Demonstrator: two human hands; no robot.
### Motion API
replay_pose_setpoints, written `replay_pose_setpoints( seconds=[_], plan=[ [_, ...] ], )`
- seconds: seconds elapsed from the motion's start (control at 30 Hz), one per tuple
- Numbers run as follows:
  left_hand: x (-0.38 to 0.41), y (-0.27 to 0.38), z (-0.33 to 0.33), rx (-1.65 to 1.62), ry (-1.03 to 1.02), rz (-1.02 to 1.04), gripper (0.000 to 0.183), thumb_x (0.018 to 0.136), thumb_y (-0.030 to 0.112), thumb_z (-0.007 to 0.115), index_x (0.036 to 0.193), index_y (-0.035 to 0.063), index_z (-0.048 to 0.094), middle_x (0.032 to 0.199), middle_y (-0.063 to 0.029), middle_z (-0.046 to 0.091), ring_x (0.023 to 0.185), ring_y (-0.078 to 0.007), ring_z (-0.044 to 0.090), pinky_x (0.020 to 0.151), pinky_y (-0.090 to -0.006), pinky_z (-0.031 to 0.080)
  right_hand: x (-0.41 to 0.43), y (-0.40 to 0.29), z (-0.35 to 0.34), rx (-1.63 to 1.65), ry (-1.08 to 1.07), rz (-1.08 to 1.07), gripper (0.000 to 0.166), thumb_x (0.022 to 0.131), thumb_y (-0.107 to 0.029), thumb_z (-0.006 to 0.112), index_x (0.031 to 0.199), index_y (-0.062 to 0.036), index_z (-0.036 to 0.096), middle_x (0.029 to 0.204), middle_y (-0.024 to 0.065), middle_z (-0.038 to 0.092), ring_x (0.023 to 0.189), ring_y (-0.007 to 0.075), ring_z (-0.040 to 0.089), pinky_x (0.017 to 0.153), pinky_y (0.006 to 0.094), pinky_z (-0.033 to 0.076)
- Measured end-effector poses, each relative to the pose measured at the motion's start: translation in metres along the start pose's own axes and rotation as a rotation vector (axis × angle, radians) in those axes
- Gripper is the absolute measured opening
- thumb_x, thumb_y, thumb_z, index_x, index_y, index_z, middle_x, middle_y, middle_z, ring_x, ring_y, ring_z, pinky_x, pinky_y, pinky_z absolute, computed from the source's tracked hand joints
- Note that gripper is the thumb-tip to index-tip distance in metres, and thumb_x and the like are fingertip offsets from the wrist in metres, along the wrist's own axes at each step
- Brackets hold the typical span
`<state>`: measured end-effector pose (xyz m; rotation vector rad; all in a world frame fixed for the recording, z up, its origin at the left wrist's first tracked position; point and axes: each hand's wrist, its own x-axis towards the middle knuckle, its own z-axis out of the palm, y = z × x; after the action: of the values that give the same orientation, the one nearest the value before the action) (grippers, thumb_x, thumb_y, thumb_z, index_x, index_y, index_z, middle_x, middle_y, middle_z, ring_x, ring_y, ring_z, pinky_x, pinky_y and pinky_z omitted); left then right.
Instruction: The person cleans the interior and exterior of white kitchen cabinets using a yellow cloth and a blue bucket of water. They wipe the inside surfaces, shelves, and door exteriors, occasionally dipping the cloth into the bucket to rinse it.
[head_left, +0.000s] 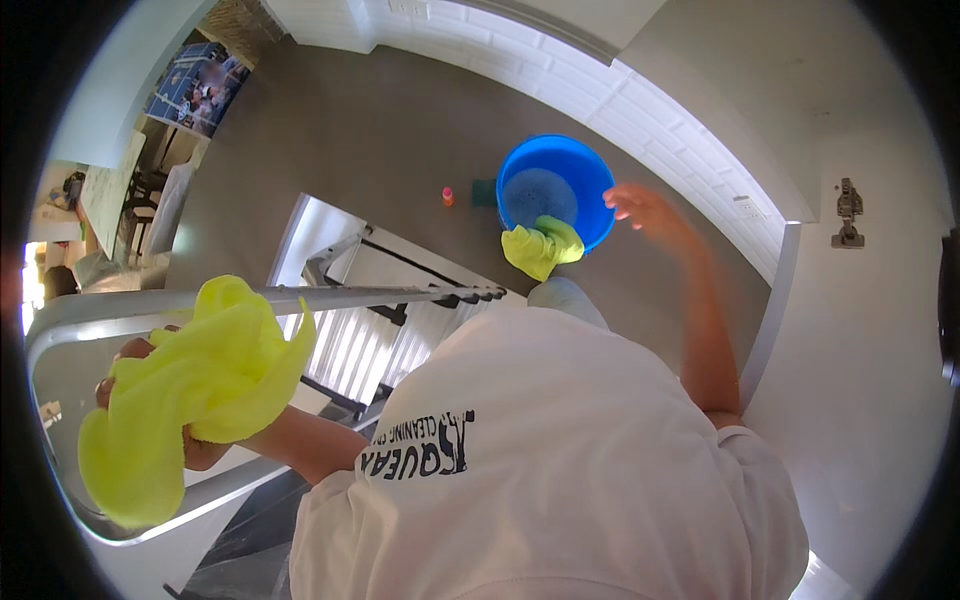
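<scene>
My left hand (202, 453) grips a bunched yellow-green microfibre cloth (225, 367), which covers most of the palm and fingers. The cloth hangs beside the metal rail (349, 298) of a stepladder. To the right, my right hand (641, 206) is blurred and holds nothing, its fingers spread a little. In the picture it overlaps the right rim of a blue bucket (596, 180); I cannot tell whether they touch. Sudsy water (540, 199) fills the bucket's bottom. A second yellow-green cloth (541, 247) is draped over the near rim.
Beside the bucket on the grey floor (360, 120) lie a dark green pad (484, 193) and a small orange bottle with a pink cap (448, 196). Stepladder treads (352, 352) stand at my left. A white cabinet panel with a metal hinge (848, 214) rises at right.
</scene>
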<state>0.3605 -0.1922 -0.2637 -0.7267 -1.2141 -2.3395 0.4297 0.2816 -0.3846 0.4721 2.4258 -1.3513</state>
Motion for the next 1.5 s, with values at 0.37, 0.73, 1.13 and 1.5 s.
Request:
replay_pose_setpoints(
  seconds=[0.37,0.73,1.13,1.5],
  plan=[
    [-0.029,0.008,-0.042,0.565,0.310,0.114,0.036,0.079,0.023,0.052,0.108,0.0018,0.053,0.106,-0.0132,0.053,0.097,-0.0242,0.053,0.080,-0.0358,0.047,0.083,0.037,0.190,-0.080,-0.129,-0.198,0.031,0.080,-0.016,0.054,0.107,-0.0016,0.055,0.104,0.0195,0.058,0.094,0.0294,0.058,0.080,0.0373,0.046],
    [-0.143,-0.059,-0.070,2.122,0.123,0.149,0.036,0.076,0.029,0.062,0.101,0.0037,0.056,0.098,-0.0127,0.056,0.091,-0.0252,0.056,0.075,-0.0365,0.049,0.326,0.216,0.351,0.108,0.548,0.245,0.048,0.083,-0.005,0.039,0.129,0.0051,0.030,0.134,0.0248,0.031,0.126,0.0410,0.026,0.105,0.0423,0.024],
    [-0.135,-0.132,-0.094,1.725,0.069,-0.074,0.033,0.073,0.026,0.065,0.099,0.0058,0.058,0.096,-0.0122,0.056,0.090,-0.0251,0.056,0.074,-0.0361,0.049,0.275,0.179,0.330,-0.668,0.335,0.240,0.031,0.087,-0.009,0.038,0.115,-0.0006,0.047,0.102,0.0197,0.054,0.099,0.0332,0.051,0.082,0.0415,0.044],
    [-0.022,-0.165,-0.016,1.332,-0.009,-0.043,0.031,0.071,0.023,0.067,0.096,0.0077,0.059,0.094,-0.0118,0.057,0.089,-0.0250,0.057,0.073,-0.0358,0.049,0.049,-0.020,0.083,0.279,-0.571,0.201,0.042,0.081,-0.030,0.055,0.120,-0.0200,0.043,0.081,-0.0001,0.053,0.063,0.0107,0.047,0.055,0.0242,0.040]
  ],
)
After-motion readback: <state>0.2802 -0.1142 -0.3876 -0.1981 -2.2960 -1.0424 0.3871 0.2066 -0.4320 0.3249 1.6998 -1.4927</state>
